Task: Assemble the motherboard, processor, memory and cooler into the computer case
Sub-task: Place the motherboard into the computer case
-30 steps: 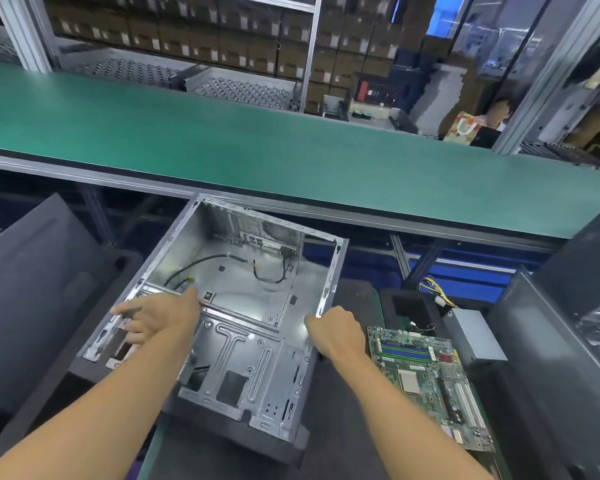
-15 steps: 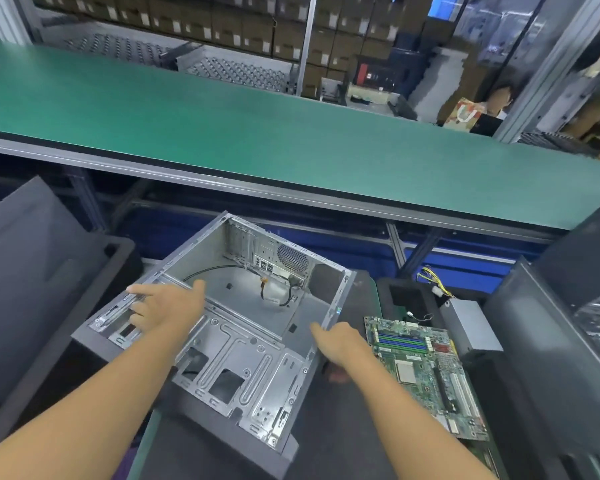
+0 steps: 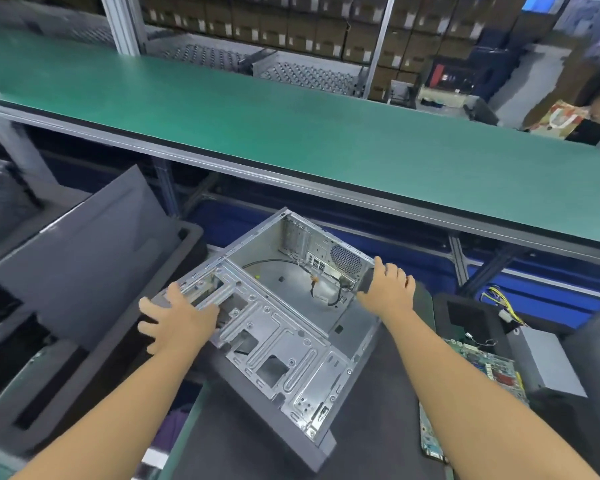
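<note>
An open grey metal computer case [image 3: 284,344] lies on its side on the dark mat, turned diagonally, with loose black cables on its floor. My left hand [image 3: 179,322] grips the drive-bay frame at the case's left corner. My right hand [image 3: 388,289] holds the rear right corner, next to the fan grille. A green motherboard [image 3: 489,372] lies flat on the mat to the right, partly hidden by my right forearm. No processor, memory or cooler can be made out.
A grey power supply [image 3: 544,362] with yellow and black wires sits right of the motherboard. Dark foam trays [image 3: 70,271] stand at the left. A green conveyor belt [image 3: 291,123] runs across behind the workspace, with shelves of boxes beyond it.
Both hands have turned the case clockwise and shifted it toward the right. My right hand moved from the near right edge up to the rear corner. The view has panned left.
</note>
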`<state>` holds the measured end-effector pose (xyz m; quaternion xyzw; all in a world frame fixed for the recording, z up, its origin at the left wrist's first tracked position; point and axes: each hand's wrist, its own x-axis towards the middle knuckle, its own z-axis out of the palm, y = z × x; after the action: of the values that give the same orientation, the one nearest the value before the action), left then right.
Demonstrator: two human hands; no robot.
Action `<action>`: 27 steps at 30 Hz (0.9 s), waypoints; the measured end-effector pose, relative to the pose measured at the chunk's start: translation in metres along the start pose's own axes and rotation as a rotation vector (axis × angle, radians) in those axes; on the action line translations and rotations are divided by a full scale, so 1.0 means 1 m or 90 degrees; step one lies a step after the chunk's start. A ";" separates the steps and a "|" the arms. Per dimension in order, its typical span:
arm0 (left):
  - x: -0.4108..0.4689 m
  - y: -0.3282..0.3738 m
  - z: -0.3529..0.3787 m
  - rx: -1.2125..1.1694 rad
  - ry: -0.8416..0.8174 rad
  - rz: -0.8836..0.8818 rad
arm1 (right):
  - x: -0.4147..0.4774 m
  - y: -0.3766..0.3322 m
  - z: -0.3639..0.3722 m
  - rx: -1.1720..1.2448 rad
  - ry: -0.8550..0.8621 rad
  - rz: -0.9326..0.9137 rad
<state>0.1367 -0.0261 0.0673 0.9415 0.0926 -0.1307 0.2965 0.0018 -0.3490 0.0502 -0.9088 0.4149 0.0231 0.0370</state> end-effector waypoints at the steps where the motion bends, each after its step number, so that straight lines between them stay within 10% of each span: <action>1: -0.003 -0.001 0.003 -0.070 -0.007 -0.015 | -0.001 -0.001 0.002 -0.011 0.022 -0.002; 13: 0.038 0.031 0.018 -0.181 -0.001 0.111 | -0.047 0.018 -0.003 -0.016 0.051 0.105; 27: 0.102 0.096 0.051 0.117 -0.179 0.413 | -0.126 0.032 -0.006 -0.062 -0.015 0.193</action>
<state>0.2479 -0.1234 0.0477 0.9176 -0.2643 -0.1657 0.2463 -0.1045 -0.2757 0.0642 -0.8359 0.5456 0.0592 -0.0058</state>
